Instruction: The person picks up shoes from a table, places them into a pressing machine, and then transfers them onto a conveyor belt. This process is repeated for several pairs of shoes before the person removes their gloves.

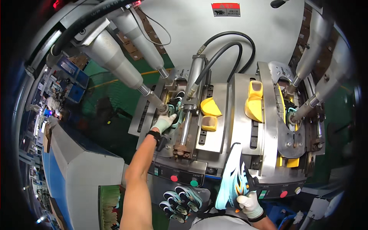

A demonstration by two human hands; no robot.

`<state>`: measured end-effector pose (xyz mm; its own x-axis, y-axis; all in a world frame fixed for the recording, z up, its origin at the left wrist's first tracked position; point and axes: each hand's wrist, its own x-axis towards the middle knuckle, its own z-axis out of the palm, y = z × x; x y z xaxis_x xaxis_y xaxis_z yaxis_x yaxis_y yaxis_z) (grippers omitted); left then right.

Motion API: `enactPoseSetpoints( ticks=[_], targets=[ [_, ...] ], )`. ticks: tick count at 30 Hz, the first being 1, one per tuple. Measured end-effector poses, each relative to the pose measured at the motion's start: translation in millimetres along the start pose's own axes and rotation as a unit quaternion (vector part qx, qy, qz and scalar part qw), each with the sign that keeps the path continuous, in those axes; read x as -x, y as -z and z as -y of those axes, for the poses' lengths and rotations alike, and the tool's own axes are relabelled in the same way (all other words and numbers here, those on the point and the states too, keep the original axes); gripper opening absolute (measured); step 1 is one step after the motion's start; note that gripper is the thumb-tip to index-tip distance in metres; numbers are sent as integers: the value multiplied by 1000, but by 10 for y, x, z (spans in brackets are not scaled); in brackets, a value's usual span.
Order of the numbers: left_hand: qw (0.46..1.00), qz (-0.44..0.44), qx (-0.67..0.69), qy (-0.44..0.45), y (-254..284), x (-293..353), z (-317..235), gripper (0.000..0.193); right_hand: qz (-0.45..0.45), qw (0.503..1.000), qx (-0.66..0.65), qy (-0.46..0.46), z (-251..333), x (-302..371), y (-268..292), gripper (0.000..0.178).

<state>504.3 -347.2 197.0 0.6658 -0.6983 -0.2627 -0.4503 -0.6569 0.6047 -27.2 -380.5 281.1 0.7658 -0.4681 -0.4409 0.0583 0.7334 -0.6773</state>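
Note:
My right hand point(251, 204), in a white glove, grips a sneaker point(231, 180) with a light blue sole by one end. The sneaker's black and orange upper faces right, and it is held upright in front of the machine. My left hand point(165, 122), gloved too, reaches into the left press station and is closed on a dark sneaker with teal edges point(178, 102). That sneaker sits under the left press rods, partly hidden by the hand and the metal parts. Another shoe point(292, 113) sits in the right press station, mostly covered by the press.
Yellow pads point(210, 107) lie on the left metal plate, and more yellow pads point(254, 107) on the right one. Control panels with red and green buttons point(174, 178) line the front edge. Several sneakers point(180, 203) rest on a small shelf below. Thick press cylinders point(111, 57) slant down overhead.

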Motion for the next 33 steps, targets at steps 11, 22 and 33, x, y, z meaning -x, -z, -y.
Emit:
enactPoseSetpoints(
  ticks=[11, 22, 33],
  targets=[
    [942, -117, 309, -60, 358, 951, 331, 34, 61, 996, 62, 35, 96, -355, -598, 68],
    [891, -355, 262, 104, -244, 4548, 779, 40, 55, 984, 167, -14, -224, -3236, -2498, 12],
    [804, -117, -285, 509, -2871, 7090, 1516, 50, -73, 759, 639, 99, -1567, -4855, -2720, 21]
  ],
)
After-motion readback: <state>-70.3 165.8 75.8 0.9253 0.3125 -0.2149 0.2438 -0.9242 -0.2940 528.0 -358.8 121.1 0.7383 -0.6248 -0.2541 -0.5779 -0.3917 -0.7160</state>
